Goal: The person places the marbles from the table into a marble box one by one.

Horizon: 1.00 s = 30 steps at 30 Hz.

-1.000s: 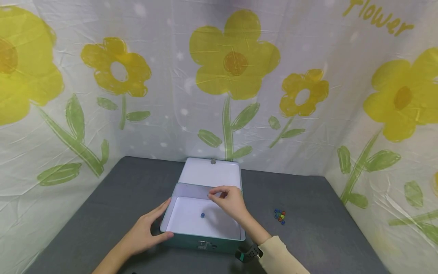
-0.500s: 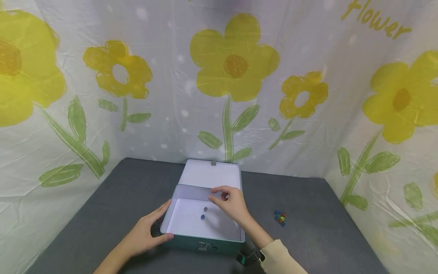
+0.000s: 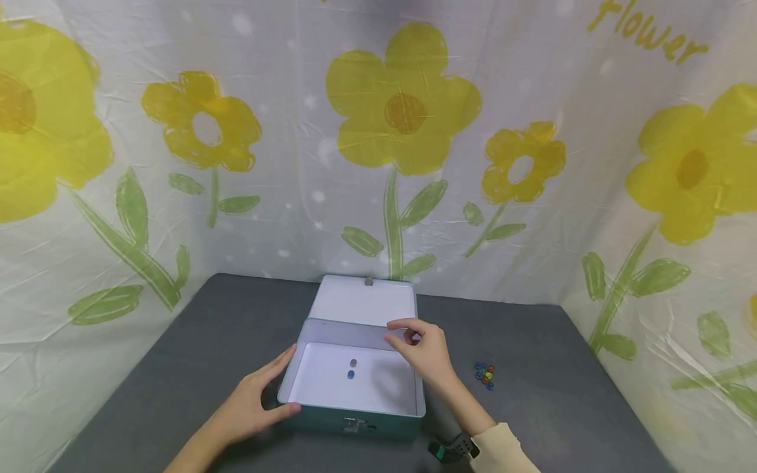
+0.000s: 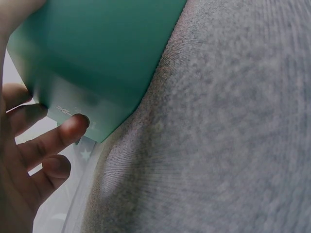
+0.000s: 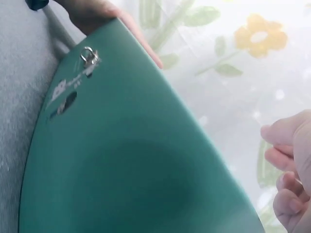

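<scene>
A green metal box (image 3: 381, 426) with a white inside stands on the table, its lid (image 3: 362, 301) swung back. Inside lie a small round blue piece (image 3: 351, 374) and, just behind it, a small round greyish one (image 3: 353, 362). My left hand (image 3: 251, 401) rests against the box's left side, thumb at the front corner and fingers along the wall; the left wrist view shows fingertips (image 4: 77, 121) on the green metal. Over the right part of the box hovers my right hand (image 3: 426, 348), thumb and forefinger apart, other fingers loosely bent, nothing between them.
A small cluster of round blue, red and yellow-green pieces (image 3: 485, 374) lies on the dark grey table (image 3: 532, 407), right of the box. A metal latch (image 3: 355, 426) sits on the box front. Behind hangs a white curtain (image 3: 284, 131) with yellow flowers.
The greyish piece has dropped from my right hand into the box behind the blue one. My right hand then shifted right. The left hand has stayed at the box.
</scene>
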Each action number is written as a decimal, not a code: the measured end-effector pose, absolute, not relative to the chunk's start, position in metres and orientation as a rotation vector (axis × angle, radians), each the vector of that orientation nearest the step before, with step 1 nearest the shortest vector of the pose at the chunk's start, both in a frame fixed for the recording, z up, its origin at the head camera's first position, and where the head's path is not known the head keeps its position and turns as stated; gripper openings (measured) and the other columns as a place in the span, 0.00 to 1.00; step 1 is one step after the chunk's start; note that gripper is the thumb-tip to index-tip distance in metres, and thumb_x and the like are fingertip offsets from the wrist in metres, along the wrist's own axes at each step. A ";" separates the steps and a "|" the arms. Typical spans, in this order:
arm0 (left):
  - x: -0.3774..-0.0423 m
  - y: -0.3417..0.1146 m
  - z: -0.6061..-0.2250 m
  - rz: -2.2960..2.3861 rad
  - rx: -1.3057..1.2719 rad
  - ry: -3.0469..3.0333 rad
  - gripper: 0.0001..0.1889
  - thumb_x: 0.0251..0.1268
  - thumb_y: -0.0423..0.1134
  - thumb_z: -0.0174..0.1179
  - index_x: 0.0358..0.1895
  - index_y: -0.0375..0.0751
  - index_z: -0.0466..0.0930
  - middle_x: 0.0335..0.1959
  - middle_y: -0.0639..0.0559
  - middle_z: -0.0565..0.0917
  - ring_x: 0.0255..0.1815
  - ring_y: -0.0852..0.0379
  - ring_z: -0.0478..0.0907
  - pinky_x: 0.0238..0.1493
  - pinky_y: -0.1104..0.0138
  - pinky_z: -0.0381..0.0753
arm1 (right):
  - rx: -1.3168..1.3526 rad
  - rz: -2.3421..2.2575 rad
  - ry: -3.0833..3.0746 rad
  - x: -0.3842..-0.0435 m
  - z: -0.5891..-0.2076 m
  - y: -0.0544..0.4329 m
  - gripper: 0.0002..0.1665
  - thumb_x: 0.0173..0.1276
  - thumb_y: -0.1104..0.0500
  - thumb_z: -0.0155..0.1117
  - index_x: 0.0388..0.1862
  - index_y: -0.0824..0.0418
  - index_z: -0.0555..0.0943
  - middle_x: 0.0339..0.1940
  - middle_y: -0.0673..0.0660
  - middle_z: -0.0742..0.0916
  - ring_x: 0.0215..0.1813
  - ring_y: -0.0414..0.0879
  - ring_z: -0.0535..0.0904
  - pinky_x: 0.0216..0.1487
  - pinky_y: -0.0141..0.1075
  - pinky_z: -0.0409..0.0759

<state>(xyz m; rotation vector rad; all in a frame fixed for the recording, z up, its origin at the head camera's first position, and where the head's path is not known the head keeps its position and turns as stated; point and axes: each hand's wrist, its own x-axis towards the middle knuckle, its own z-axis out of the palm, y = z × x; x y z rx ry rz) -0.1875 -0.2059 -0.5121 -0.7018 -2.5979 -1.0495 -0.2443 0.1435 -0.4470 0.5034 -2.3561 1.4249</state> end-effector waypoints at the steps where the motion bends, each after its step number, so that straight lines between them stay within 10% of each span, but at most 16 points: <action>1: -0.188 -0.206 -0.513 -1.048 -0.701 -2.599 0.53 0.57 0.54 0.80 0.84 0.49 0.62 0.80 0.45 0.71 0.75 0.36 0.72 0.65 0.37 0.78 | 0.490 1.434 -2.348 -0.244 -0.447 0.147 0.09 0.65 0.61 0.81 0.44 0.55 0.94 0.20 0.48 0.78 0.22 0.35 0.64 0.23 0.27 0.60; 30: -0.190 -0.207 -0.515 -1.032 -0.704 -2.593 0.53 0.56 0.54 0.80 0.84 0.49 0.62 0.80 0.44 0.71 0.75 0.36 0.72 0.65 0.36 0.77 | 0.203 1.359 -2.340 -0.230 -0.469 0.236 0.09 0.64 0.64 0.81 0.43 0.59 0.93 0.21 0.48 0.78 0.23 0.34 0.65 0.22 0.27 0.62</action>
